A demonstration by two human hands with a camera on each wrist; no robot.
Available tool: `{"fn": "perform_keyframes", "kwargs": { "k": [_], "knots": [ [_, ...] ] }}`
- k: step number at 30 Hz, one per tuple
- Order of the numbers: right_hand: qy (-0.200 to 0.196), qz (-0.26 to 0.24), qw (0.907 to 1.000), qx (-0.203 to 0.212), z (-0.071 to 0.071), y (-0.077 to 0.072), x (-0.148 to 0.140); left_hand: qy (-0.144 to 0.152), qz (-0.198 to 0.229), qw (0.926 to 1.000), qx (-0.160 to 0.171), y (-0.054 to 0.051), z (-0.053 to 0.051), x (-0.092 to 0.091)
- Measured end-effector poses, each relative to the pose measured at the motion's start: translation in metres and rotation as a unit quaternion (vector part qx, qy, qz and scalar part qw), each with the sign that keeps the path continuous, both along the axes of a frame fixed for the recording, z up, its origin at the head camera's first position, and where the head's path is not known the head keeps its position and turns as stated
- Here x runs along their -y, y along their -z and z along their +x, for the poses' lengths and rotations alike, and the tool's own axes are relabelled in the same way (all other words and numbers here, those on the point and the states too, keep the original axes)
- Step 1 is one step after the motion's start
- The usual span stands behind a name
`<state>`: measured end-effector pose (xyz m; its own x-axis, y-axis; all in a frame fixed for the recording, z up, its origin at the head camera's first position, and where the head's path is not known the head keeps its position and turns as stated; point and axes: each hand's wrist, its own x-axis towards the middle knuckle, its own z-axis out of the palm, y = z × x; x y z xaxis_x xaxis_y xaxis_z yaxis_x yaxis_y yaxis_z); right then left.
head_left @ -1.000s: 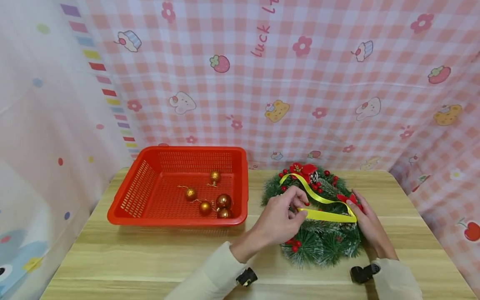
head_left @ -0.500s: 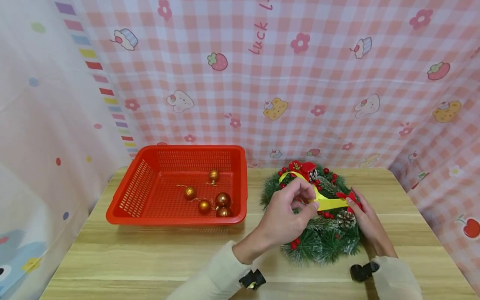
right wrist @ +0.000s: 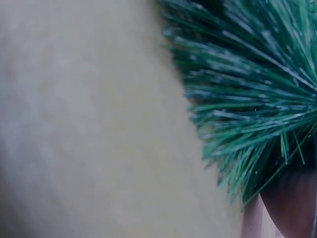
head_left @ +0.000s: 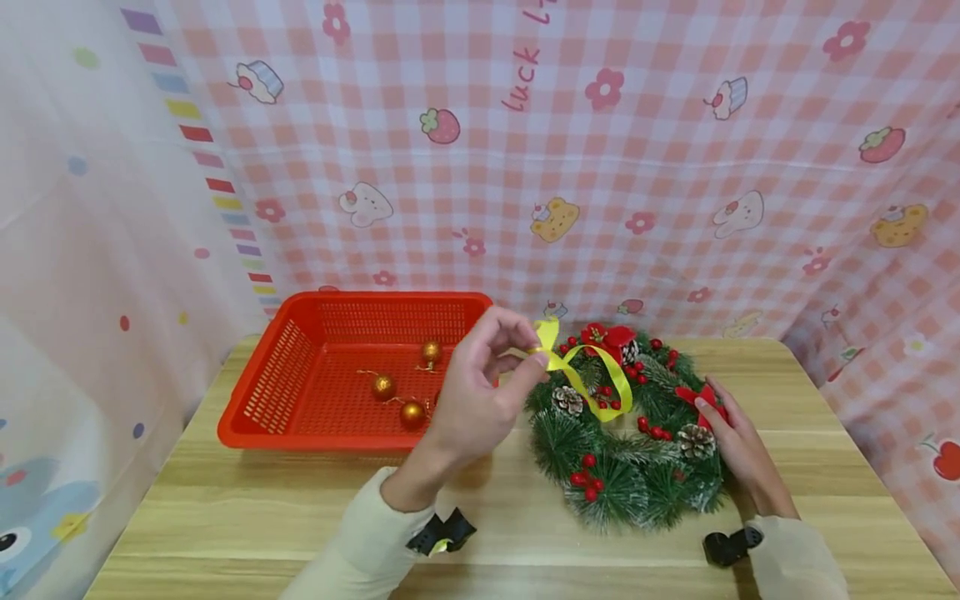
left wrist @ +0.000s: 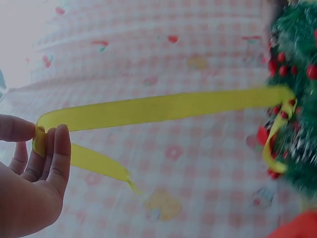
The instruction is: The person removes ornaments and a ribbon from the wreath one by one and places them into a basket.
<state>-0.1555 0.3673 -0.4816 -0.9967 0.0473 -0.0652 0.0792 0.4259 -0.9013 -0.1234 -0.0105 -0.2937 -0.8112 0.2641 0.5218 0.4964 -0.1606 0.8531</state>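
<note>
My left hand (head_left: 480,392) is raised between the basket and the wreath, pinching a yellow ribbon (head_left: 621,387) between thumb and fingers. From the pinch the ribbon loops toward the wreath's upper left, while a short end sticks up by the fingertips. In the left wrist view the ribbon (left wrist: 163,106) stretches across to the greenery. The green Christmas wreath (head_left: 618,500) lies on the table with red berries, pine cones and red flowers. On its right side my right hand (head_left: 742,442) grips the edge, thumb on top near a red flower; some fingers are hidden.
A red plastic basket (head_left: 330,442) stands left of the wreath, holding several gold ball ornaments (head_left: 384,387); my left hand covers part of its right side. The wooden table (head_left: 585,558) backs onto a pink checked curtain (head_left: 480,183).
My left hand has moved left and up, away from the wreath, drawing the ribbon with it. The ribbon has come away from my right hand's side. My right hand keeps its place on the wreath.
</note>
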Motion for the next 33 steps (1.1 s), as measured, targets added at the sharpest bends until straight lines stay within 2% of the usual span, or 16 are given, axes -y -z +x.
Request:
{"fn": "perform_keyframes", "kwargs": {
  "k": [6,14,20,23,26,30,33],
  "knots": [
    [-0.003,0.002,1.0000,0.008,-0.001,0.001,0.001,-0.042,0.041,0.9980,-0.025,-0.009,-0.005,0.040],
    [-0.004,0.017,0.9998,0.005,-0.002,0.004,-0.002,-0.105,0.044,0.9920,-0.056,-0.018,-0.012,0.096],
    [-0.005,0.017,0.9998,0.000,-0.001,0.003,0.000,-0.161,0.062,0.9843,-0.039,-0.023,-0.013,0.131],
    [-0.006,0.019,0.9998,0.002,0.000,0.002,0.001,-0.184,0.049,0.9816,-0.015,-0.019,-0.013,0.146],
    [-0.005,0.023,0.9997,0.004,0.001,0.001,0.001,-0.206,0.018,0.9784,0.009,-0.010,-0.016,0.159],
    [-0.004,0.019,0.9998,0.002,0.001,-0.001,0.000,-0.227,-0.038,0.9726,0.032,0.008,-0.023,0.173],
    [-0.004,0.014,0.9999,-0.003,-0.001,0.001,0.000,-0.243,-0.096,0.9641,0.045,0.025,-0.028,0.181]
  ]
}}
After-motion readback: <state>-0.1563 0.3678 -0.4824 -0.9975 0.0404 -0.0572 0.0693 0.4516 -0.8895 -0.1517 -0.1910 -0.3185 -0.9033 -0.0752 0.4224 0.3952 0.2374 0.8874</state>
